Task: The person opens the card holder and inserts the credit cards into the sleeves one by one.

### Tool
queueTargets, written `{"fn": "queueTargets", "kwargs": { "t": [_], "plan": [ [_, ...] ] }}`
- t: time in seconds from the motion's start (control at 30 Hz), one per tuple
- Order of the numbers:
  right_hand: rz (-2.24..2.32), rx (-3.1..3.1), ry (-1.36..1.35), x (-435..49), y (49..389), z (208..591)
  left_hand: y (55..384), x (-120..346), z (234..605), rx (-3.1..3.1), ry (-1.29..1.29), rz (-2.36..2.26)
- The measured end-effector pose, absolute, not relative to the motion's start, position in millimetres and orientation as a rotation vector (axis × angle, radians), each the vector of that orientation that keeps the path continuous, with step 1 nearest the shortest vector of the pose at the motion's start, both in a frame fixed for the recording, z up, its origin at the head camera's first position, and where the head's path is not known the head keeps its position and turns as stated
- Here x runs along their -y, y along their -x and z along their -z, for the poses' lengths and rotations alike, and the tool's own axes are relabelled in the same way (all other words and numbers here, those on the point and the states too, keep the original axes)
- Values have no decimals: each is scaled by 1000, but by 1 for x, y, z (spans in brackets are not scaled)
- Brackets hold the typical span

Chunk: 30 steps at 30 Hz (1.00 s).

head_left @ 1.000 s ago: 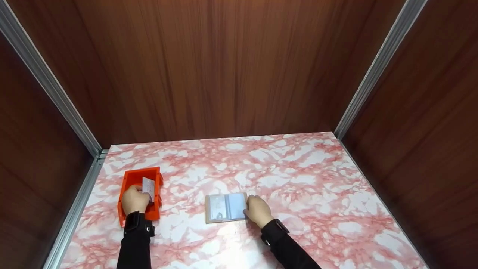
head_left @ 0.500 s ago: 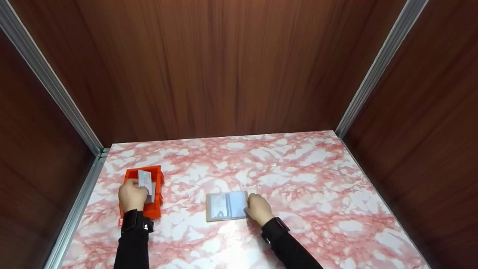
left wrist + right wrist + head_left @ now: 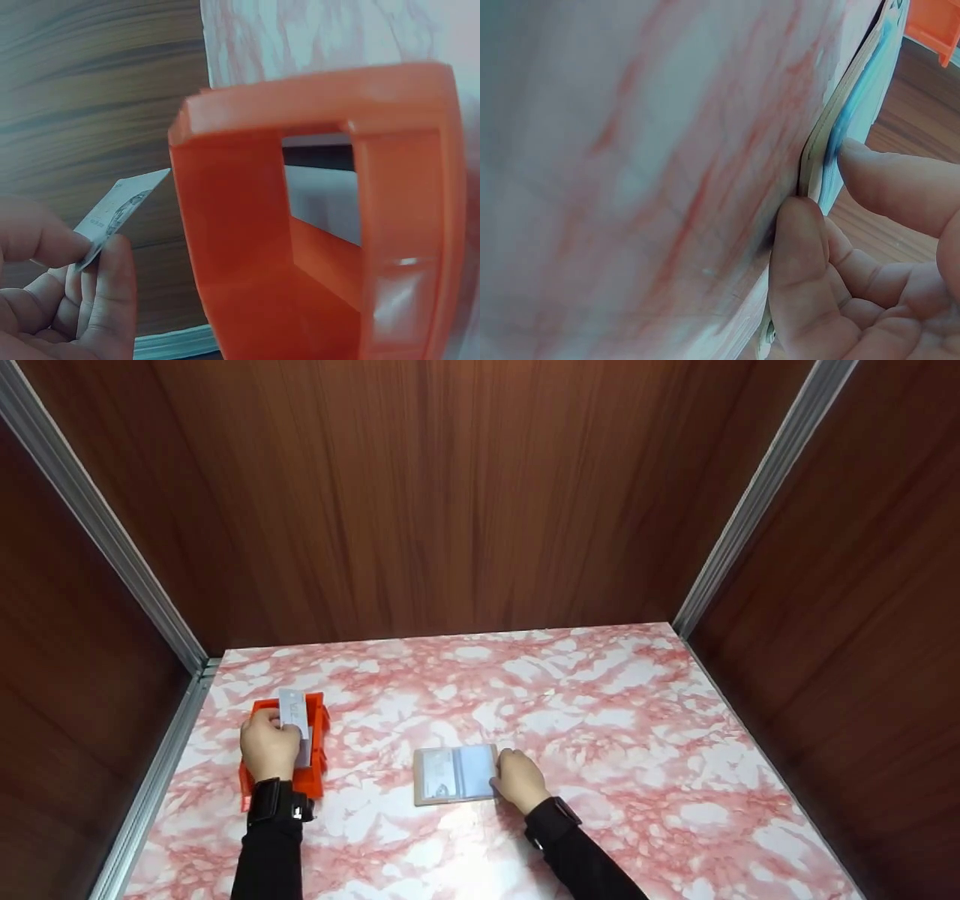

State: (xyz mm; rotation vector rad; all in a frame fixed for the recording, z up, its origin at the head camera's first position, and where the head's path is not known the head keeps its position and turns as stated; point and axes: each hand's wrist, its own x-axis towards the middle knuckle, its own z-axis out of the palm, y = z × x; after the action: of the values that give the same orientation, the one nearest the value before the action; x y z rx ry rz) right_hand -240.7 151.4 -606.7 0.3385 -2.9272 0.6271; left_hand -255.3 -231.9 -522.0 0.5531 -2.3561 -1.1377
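Note:
My left hand (image 3: 268, 748) pinches a pale printed card (image 3: 293, 709) between thumb and fingers, over the orange plastic bin (image 3: 319, 727). In the left wrist view the card (image 3: 124, 201) sticks out from the fingertips beside the bin's wall (image 3: 232, 225). Another pale card (image 3: 304, 755) shows inside the bin, partly covered by the hand. At the centre, an open card holder (image 3: 474, 771) with clear sleeves lies on the table; a printed card shows in its left page. My right hand (image 3: 520, 781) grips its right edge, the thumb (image 3: 862, 161) on the upper side in the right wrist view.
The table (image 3: 600, 750) has a red and white marbled top. Dark wood-grain panels (image 3: 450, 510) with metal corner rails (image 3: 757, 502) close it in at the back and both sides. The bin stands near the left edge.
My left hand has lifted the card up out of the bin, so more of it shows above the rim. My right hand and the card holder stay in place.

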Motion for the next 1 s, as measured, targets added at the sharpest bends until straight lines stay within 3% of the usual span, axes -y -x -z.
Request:
{"fn": "queueTargets", "kwargs": {
  "t": [0.47,1.0],
  "plan": [
    [-635,2937,-335,-152,240,607,256,209,519,2330,-433,1206],
    [-659,2936,-341,-152,240,606,252,175,545,2415,-380,1411]
  ]
}}
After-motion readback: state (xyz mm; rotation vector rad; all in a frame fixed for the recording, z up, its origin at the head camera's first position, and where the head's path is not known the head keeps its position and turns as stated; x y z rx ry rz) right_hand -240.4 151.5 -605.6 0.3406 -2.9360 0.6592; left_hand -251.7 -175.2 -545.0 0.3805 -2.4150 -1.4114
